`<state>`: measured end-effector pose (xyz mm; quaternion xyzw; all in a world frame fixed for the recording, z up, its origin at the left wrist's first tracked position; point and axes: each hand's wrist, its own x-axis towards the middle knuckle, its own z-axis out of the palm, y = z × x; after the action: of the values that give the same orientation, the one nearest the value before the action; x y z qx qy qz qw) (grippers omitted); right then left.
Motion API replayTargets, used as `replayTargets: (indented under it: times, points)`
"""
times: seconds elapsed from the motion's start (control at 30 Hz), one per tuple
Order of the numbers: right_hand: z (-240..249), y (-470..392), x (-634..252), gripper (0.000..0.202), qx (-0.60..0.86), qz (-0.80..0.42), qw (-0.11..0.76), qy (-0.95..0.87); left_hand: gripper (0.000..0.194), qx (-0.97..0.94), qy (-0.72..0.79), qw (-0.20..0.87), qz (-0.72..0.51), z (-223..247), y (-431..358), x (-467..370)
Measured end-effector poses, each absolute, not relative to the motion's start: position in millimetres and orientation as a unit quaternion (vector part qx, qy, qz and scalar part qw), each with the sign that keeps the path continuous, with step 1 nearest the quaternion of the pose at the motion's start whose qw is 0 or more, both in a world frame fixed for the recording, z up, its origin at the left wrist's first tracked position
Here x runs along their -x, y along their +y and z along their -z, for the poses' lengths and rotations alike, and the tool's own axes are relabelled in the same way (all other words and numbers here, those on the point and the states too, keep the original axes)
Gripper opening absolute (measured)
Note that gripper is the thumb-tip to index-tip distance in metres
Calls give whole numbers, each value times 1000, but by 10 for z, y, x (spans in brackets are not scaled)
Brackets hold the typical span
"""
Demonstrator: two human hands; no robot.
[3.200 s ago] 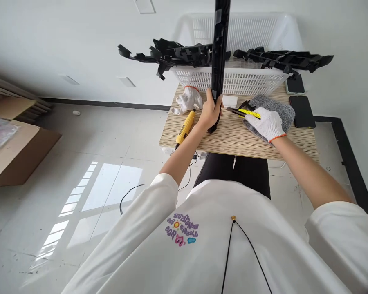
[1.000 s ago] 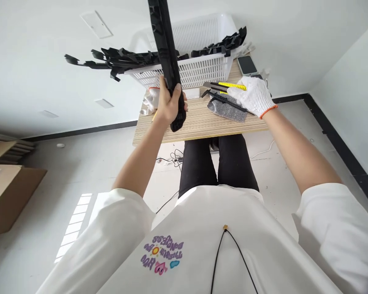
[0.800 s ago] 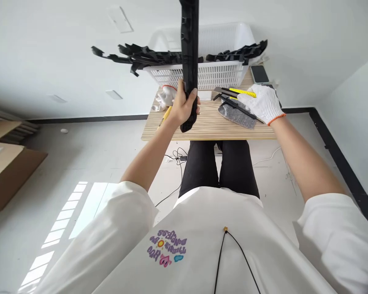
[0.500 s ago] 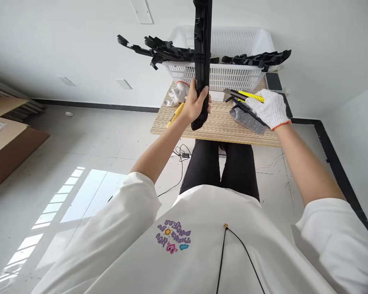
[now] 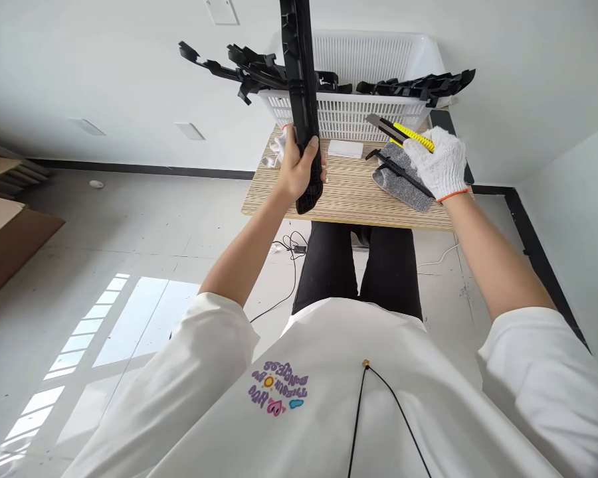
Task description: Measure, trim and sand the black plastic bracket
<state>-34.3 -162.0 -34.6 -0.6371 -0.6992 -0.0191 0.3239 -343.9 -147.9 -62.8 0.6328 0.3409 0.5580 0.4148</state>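
Note:
My bare left hand (image 5: 299,162) is wrapped round the lower part of a long black plastic trim piece (image 5: 301,79), which stands nearly upright above the table and runs out of the top of the view. In a white knit glove with an orange cuff, my right hand (image 5: 441,162) grips a yellow utility knife (image 5: 413,136). Its blade sticks out to the left, clear of the trim piece. Beneath the knife, a black caliper (image 5: 401,171) lies across a grey cloth (image 5: 403,189) on the table.
A white plastic basket (image 5: 373,116) at the back of the wooden table (image 5: 349,199) holds several black trim pieces (image 5: 418,86) jutting over its sides. A small white block (image 5: 345,149) lies before it. Another white glove (image 5: 276,149) is partly hidden behind my left hand. A cardboard box (image 5: 14,245) stands far left.
My left hand has carried the black trim piece to the left. The utility knife in my right hand has lifted off the caliper and cloth, its blade still pointing left.

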Motion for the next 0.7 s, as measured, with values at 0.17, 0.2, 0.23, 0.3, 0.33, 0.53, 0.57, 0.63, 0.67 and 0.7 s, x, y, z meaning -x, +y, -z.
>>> replayTargets:
  times: [0.17, 0.2, 0.23, 0.3, 0.33, 0.53, 0.57, 0.63, 0.67, 0.7]
  points:
    - [440, -1605, 335, 45, 664, 34, 340, -665, 52, -646, 345, 394, -556, 636, -1470, 3510]
    - [463, -1592, 327, 44, 666, 30, 341, -663, 52, -649, 344, 391, -554, 622, -1465, 3517]
    - [486, -1578, 322, 45, 667, 23, 341, -662, 53, -652, 342, 390, -554, 604, -1463, 3521]
    - [530, -1558, 322, 45, 672, 10, 344, -656, 52, -649, 343, 394, -553, 567, -1475, 3518]
    - [552, -1554, 327, 46, 674, 6, 348, -651, 50, -645, 346, 399, -552, 550, -1488, 3511]
    - [674, -1625, 360, 44, 685, 0, 354, -637, 42, -645, 317, 441, -537, 513, -1594, 3409]
    - [684, -1643, 357, 43, 685, -1, 353, -638, 42, -647, 311, 446, -535, 511, -1608, 3390]
    - [688, -1672, 346, 41, 682, -2, 353, -641, 41, -650, 312, 446, -531, 504, -1635, 3358]
    - [681, -1683, 341, 41, 680, -4, 354, -642, 39, -649, 317, 444, -530, 497, -1649, 3349]
    - [670, -1691, 338, 41, 678, -5, 357, -642, 37, -649, 321, 442, -529, 488, -1663, 3346]
